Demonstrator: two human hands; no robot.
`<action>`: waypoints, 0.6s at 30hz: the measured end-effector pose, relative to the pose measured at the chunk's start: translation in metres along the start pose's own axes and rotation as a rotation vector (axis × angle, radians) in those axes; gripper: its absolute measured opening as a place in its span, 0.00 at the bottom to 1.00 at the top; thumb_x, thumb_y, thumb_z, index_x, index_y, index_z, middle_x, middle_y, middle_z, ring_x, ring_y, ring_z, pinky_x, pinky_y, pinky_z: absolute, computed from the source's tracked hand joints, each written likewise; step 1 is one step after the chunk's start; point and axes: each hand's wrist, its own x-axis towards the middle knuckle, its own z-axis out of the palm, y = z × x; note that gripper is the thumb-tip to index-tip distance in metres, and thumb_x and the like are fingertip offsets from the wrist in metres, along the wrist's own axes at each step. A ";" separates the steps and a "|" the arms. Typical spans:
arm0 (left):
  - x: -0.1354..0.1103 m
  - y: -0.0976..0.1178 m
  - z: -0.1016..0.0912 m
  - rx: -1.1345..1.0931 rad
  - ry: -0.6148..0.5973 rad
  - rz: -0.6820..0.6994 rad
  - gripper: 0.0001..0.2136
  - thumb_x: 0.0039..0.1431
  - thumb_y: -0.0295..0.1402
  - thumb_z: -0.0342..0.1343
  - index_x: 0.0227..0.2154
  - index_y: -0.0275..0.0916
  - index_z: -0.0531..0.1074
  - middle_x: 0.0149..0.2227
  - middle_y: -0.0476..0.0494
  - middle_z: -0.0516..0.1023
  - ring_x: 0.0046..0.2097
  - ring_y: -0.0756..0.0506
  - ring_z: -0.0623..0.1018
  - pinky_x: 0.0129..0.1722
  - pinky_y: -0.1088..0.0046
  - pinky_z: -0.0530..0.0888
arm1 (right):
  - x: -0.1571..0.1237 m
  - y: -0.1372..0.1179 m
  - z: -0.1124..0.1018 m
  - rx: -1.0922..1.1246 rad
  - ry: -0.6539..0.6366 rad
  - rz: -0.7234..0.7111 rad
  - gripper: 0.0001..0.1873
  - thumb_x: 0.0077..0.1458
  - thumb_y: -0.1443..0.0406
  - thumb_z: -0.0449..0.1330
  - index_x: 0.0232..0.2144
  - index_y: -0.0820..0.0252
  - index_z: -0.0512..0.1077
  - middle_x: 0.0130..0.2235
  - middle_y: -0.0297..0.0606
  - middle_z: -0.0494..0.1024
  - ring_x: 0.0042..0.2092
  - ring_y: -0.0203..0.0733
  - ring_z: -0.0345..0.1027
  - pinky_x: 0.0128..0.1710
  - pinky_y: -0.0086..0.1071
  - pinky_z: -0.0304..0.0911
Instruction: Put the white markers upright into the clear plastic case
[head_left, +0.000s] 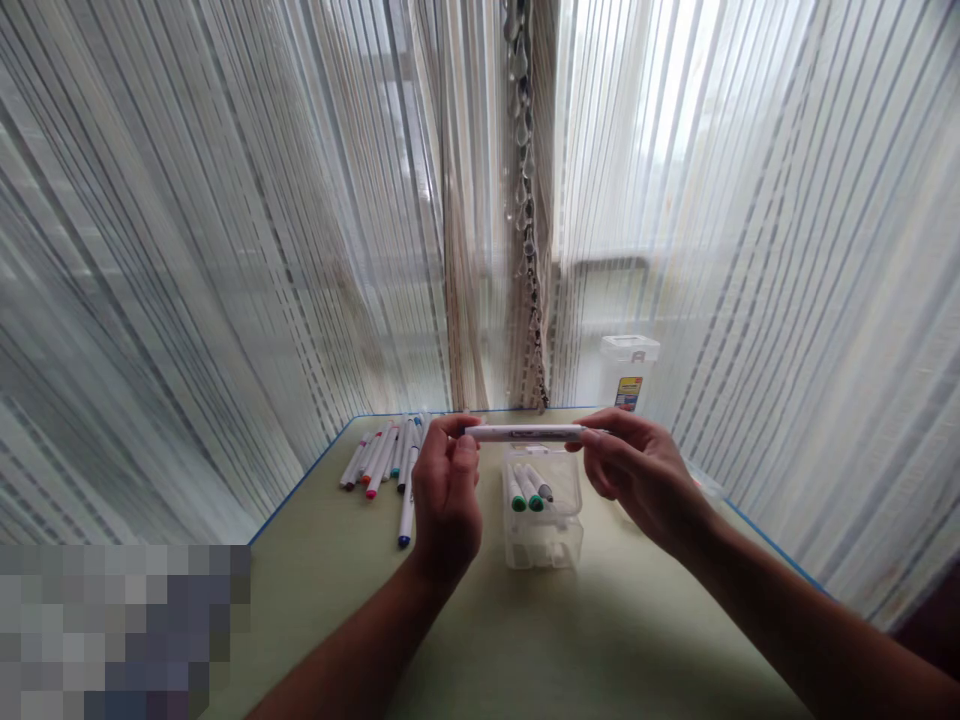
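A white marker (525,433) lies level in the air between my two hands. My left hand (445,490) pinches its left end and my right hand (637,470) pinches its right end. Both hands hover just above a clear plastic box (544,545) that stands on the green table (480,640). Inside the box lie three markers (529,488), two with green caps and one with a grey cap. A row of several white markers (382,460) with coloured caps lies on the table to the left of my left hand.
A clear lidded container (628,372) with a coloured label stands at the back right, against the curtain. Sheer striped curtains close in the table on the left, back and right. A blue strip edges the table.
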 end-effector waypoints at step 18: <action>0.000 -0.001 -0.001 0.058 0.010 0.004 0.08 0.67 0.37 0.50 0.42 0.40 0.70 0.24 0.54 0.61 0.25 0.50 0.61 0.24 0.75 0.59 | -0.001 0.000 0.000 0.009 -0.006 0.011 0.11 0.43 0.62 0.77 0.28 0.61 0.82 0.25 0.37 0.80 0.16 0.26 0.60 0.13 0.21 0.53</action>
